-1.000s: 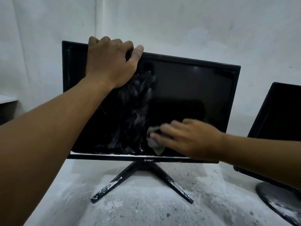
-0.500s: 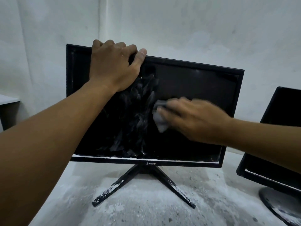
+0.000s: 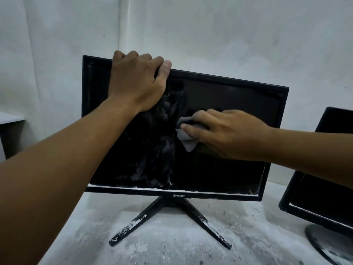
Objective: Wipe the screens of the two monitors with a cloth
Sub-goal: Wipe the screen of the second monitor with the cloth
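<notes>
At centre frame the first monitor (image 3: 219, 104) stands on a dusty tabletop (image 3: 172, 245). The left hand (image 3: 137, 83) curls its grip over the monitor's top edge at upper left. The right hand (image 3: 229, 134) presses a grey cloth (image 3: 186, 139) against mid-screen, fingers curled around it, beside whitish smears (image 3: 164, 150). The second monitor (image 3: 324, 178) stands at the right edge.

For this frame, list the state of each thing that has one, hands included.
Left monitor: upright, screen off, streaked on its left half.
Right monitor: screen off, untouched.
Cloth: crumpled, pressed against the left monitor's screen.
Left hand: grips the left monitor's top edge.
Right hand: holds the cloth.
</notes>
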Tool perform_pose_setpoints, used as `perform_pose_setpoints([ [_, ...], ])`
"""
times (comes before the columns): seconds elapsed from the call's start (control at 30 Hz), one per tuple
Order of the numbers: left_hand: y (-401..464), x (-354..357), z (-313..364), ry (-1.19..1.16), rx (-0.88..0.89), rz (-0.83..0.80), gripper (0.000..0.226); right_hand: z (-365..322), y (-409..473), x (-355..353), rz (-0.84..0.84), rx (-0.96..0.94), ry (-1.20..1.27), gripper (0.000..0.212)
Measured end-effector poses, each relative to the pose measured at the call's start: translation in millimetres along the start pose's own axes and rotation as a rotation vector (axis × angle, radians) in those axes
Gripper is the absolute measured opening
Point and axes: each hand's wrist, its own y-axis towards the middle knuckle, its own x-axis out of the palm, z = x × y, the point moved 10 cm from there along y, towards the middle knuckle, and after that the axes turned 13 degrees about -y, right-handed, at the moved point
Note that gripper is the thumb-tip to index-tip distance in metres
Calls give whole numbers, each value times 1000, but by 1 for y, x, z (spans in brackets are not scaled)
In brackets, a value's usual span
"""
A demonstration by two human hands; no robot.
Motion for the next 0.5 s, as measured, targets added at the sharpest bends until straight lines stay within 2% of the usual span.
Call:
perform_pose_setpoints([
  [0.07,1,-1,1,0,-1,4,50,10,3,-2,1,-24,-25,43],
  [0.2,0,-3,2,12,4,19,49,70,21,-15,62,286,-1,42],
  [0.27,0,-3,2,11,0,22,49,71,22,-14,58,353,32,44],
  [0.33,0,-2,2,-4,-3,17,49,44,19,-9,42,237,50,45],
  [0.43,0,-1,0,-13,-8,24,49,-2,9,2,-55,-64,32,46],
  [0.5,0,-1,2,-14,-8,32,48,9,10,-1,-35,-74,-16,44],
])
